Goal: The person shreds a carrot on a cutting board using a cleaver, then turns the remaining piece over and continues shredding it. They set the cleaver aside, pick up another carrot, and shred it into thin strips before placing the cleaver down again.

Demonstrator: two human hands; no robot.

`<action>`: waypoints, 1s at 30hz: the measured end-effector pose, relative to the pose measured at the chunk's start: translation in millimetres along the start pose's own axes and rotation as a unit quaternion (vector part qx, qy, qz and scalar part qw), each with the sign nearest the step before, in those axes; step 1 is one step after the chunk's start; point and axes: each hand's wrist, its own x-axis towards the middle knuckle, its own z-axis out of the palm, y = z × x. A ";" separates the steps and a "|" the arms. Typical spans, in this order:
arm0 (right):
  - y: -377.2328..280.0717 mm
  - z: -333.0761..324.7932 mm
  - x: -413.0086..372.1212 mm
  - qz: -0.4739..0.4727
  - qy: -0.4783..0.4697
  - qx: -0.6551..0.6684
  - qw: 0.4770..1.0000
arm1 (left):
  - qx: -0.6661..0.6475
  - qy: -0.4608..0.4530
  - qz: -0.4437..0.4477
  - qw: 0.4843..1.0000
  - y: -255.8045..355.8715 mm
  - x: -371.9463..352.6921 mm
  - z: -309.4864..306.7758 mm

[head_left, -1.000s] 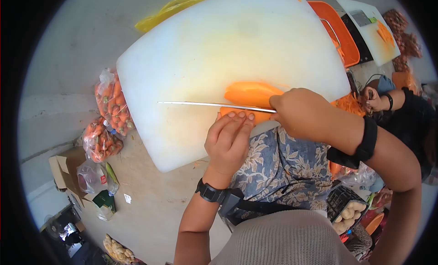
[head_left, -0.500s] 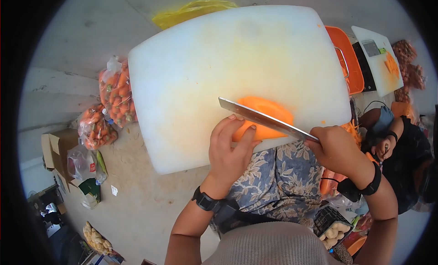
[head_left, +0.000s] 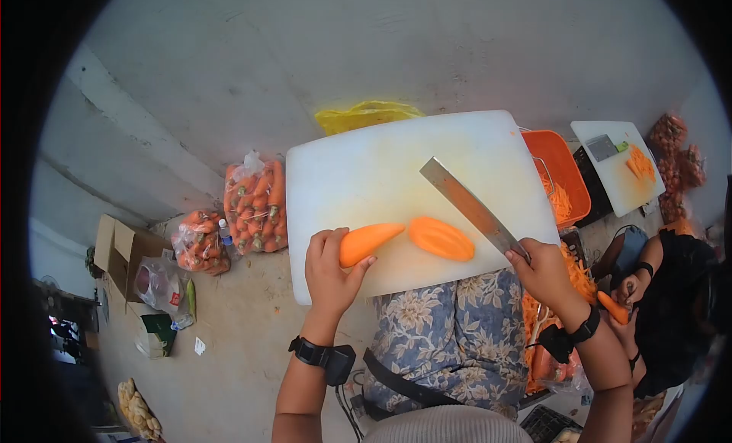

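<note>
A peeled carrot piece (head_left: 370,243) is held by my left hand (head_left: 329,269) over the lower left part of the white cutting board (head_left: 358,168), its pointed end toward the right. Flat oval carrot slices (head_left: 441,239) lie overlapped on the board between my two hands. My right hand (head_left: 543,269) is closed round the handle of a cleaver (head_left: 471,204). The blade slants up and to the left above the board, to the right of the slices and apart from them.
Bags of carrots (head_left: 255,203) stand left of the board, near an open cardboard box (head_left: 126,248). An orange basin (head_left: 560,165) with shreds is at the right. Beyond it, a co-worker's hand (head_left: 627,290) is near a carrot, below a second board (head_left: 610,184).
My left hand has moved left with the carrot piece, away from the slices. The cleaver has lifted off the carrot and moved right. The view has tilted upward.
</note>
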 end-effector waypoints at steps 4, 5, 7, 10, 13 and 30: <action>35.7 15.1 13.5 -0.048 0.085 0.002 0.995 | -0.002 0.056 0.004 0.998 4.9 37.1 -14.4; 44.4 20.4 16.6 -0.040 0.101 0.010 0.994 | -0.003 0.067 0.008 0.998 3.3 40.1 -8.3; 54.7 27.8 20.1 -0.036 0.124 0.018 0.991 | -0.040 0.054 -0.027 0.997 -12.2 43.4 17.5; 61.9 28.4 25.7 0.020 0.098 -0.038 0.994 | 0.060 -0.002 0.003 0.998 -34.4 30.5 46.6; 55.5 28.2 28.7 0.028 0.092 -0.054 0.994 | 0.077 -0.030 -0.002 0.997 -37.2 28.1 52.4; 36.4 36.9 31.5 0.018 0.032 -0.158 0.987 | -0.003 -0.176 0.223 0.959 58.9 16.4 97.8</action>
